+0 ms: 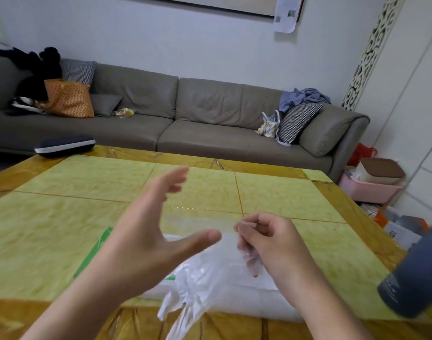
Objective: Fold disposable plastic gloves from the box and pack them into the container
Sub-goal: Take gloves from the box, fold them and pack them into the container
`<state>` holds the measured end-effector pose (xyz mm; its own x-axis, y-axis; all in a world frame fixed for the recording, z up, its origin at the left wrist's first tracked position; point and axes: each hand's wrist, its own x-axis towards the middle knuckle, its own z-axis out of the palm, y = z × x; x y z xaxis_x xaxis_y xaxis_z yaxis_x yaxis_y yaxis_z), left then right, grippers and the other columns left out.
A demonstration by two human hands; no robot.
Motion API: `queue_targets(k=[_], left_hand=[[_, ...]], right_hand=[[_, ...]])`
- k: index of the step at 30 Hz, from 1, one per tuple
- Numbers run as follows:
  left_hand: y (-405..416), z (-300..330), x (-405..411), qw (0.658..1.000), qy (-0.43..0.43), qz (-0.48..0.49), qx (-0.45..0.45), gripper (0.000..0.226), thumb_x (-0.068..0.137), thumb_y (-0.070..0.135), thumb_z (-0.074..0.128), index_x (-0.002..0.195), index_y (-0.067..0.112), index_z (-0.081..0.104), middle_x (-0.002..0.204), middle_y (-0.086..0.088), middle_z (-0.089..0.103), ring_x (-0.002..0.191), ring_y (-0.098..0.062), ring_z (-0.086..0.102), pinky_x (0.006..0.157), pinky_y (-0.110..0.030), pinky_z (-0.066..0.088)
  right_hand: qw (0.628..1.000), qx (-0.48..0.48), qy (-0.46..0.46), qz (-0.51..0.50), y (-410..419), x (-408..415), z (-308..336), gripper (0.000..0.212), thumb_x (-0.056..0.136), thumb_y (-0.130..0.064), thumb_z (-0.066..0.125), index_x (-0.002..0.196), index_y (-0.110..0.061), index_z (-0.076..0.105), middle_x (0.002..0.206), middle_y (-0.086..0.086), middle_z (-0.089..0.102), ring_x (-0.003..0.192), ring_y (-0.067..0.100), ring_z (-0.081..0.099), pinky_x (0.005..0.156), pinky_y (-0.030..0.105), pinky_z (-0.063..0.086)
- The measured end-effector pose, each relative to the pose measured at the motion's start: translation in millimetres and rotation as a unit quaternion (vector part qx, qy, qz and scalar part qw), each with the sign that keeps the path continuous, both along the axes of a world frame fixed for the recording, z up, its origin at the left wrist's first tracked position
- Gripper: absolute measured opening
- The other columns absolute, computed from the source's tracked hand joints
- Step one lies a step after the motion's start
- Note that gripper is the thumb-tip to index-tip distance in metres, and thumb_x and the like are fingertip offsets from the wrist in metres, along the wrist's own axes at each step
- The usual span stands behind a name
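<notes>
Right hand grip: pinching cuff of glove. Glove hangs down-left from pinch, long axis toward near desk edge. Left hand spread, empty, nearer glove body.

- A person's right hand pinches a clear plastic glove, its grip at the cuff end.
- Below the grip, the glove's fingers dangle over the counter edge.
- Left of the grip, the left hand hovers, fingers spread, holding nothing.
- Right of the grip stands a grey container.
</notes>
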<state>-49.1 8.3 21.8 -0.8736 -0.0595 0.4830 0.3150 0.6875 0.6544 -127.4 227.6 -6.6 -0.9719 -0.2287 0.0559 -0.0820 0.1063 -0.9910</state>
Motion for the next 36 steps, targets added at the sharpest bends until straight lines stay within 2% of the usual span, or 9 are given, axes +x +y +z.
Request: queue_targets(k=[2,5,10,15,19,23,27,33,36], left_hand=[[6,-12,-7,0.999,-0.017,0.027,-0.015,0.05,0.077,0.056,0.079,0.123,0.047,0.062,0.108,0.033,0.067,0.106,0.014,0.06,0.09,-0.018,0.051],[0,-20,-12,0.99,-0.067,0.03,0.123,0.008,0.088,0.023,0.078,0.092,0.03,0.077,0.082,0.014,0.077,0.081,-0.004,0.073,0.08,-0.035,0.062],[-7,-16,-12,0.986,-0.024,0.065,0.15,0.011,0.086,0.018,0.079,0.092,0.027,0.075,0.077,0.01,0.076,0.071,-0.008,0.073,0.066,-0.027,0.062],[0,-12,-12,0.977,0.089,0.143,0.132,0.009,0.093,0.026,0.071,0.098,0.033,0.07,0.085,0.022,0.072,0.076,-0.001,0.07,0.071,-0.023,0.058],[36,2,-6,0.988,0.121,0.071,0.071,0.012,0.094,0.025,0.065,0.1,0.035,0.068,0.09,0.021,0.069,0.088,-0.001,0.067,0.07,-0.012,0.051],[84,-15,-28,0.995,-0.03,-0.03,-0.092,0.021,0.102,0.026,0.052,0.115,0.036,0.066,0.104,0.024,0.062,0.092,-0.001,0.06,0.077,-0.019,0.05],[109,-54,-65,0.95,-0.221,-0.022,-0.218,0.031,0.101,0.015,0.042,0.118,0.029,0.064,0.117,0.009,0.062,0.097,-0.016,0.063,0.078,-0.033,0.055],[105,-64,-94,0.906,-0.342,-0.086,-0.233,0.018,0.091,0.03,0.065,0.108,0.036,0.068,0.109,0.011,0.067,0.097,-0.011,0.065,0.087,-0.031,0.057],[105,-63,-101,0.877,-0.388,-0.118,-0.256,0.023,0.081,0.03,0.075,0.101,0.038,0.066,0.1,0.012,0.074,0.092,-0.009,0.07,0.084,-0.033,0.06]], right_hand=[[1.0,0.008,0.007,0.008,-2,3,0,0.012,0.101,-0.006,0.066,0.091,0.001,0.07,0.067,0.015,0.065,0.057,0.028,0.052,0.047,0.038,0.045],[0.999,0.027,0.013,0.012,0,3,0,0.013,0.1,-0.008,0.067,0.09,0.0,0.07,0.068,0.014,0.067,0.058,0.025,0.054,0.053,0.042,0.048],[1.0,0.024,0.008,0.006,14,-1,0,0.012,0.099,-0.006,0.067,0.091,0.0,0.072,0.068,0.014,0.067,0.057,0.027,0.054,0.051,0.041,0.046],[0.999,-0.005,-0.026,-0.034,37,-12,5,0.015,0.1,-0.001,0.064,0.087,0.003,0.069,0.064,0.013,0.062,0.049,0.021,0.049,0.04,0.027,0.038],[0.993,0.001,-0.065,-0.102,63,-25,5,0.014,0.1,0.003,0.061,0.087,0.006,0.066,0.061,0.012,0.055,0.044,0.017,0.041,0.039,0.028,0.036],[0.983,0.141,-0.032,-0.115,70,-33,-7,0.019,0.097,0.001,0.057,0.079,0.007,0.064,0.054,0.006,0.061,0.039,0.018,0.048,0.04,0.026,0.041],[0.961,0.258,-0.015,-0.097,72,-35,-14,0.02,0.098,-0.008,0.058,0.082,-0.004,0.07,0.058,0.004,0.069,0.042,0.016,0.058,0.043,0.028,0.046],[0.897,0.43,0.034,-0.097,73,-40,-20,0.022,0.091,-0.015,0.064,0.073,-0.003,0.069,0.072,0.008,0.073,0.061,0.028,0.072,0.056,0.042,0.06],[0.873,0.469,0.052,-0.124,69,-41,-18,0.02,0.081,-0.006,0.057,0.061,-0.009,0.056,0.072,0.007,0.064,0.059,0.033,0.063,0.046,0.034,0.048]])
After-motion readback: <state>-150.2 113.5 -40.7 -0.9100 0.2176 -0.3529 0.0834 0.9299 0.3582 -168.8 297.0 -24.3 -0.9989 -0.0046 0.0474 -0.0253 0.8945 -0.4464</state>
